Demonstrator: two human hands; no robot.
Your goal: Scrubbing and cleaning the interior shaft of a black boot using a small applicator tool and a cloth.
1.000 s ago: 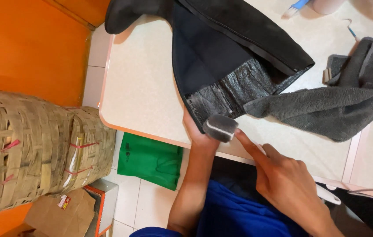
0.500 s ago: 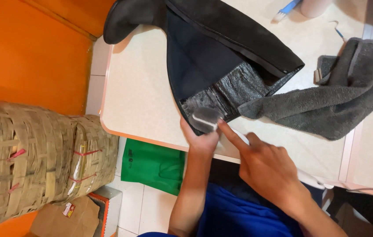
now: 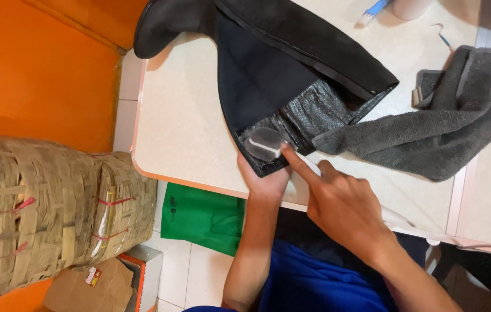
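Orange walls and a pale, smooth table fill the view from above. At the near edge of that table the left hand pinches the open top of a tall black boot — its fingers are closed on the boot's cuff, thumb hidden under it. The right hand is mostly curled up, with one finger pointing out and pressing a small grey pad onto the cuff. I cannot tell if that hand also holds something thin and white beneath it.

The boot lies on its side across the table, toe near the far left corner, top end by the hands. Its outside looks soft and dull, like suede, and the lining at the open top is shiny, crinkled and grey.

A grey towel lies just beside the boot top, touching it. A blue brush sits at the far edge. A green bag lies on the floor below, near big woven baskets.

What could go wrong — the pad is held by just one fingertip, so I think it could slide off. The boot's top hangs close to the table edge, so a hard pull might drag it off.
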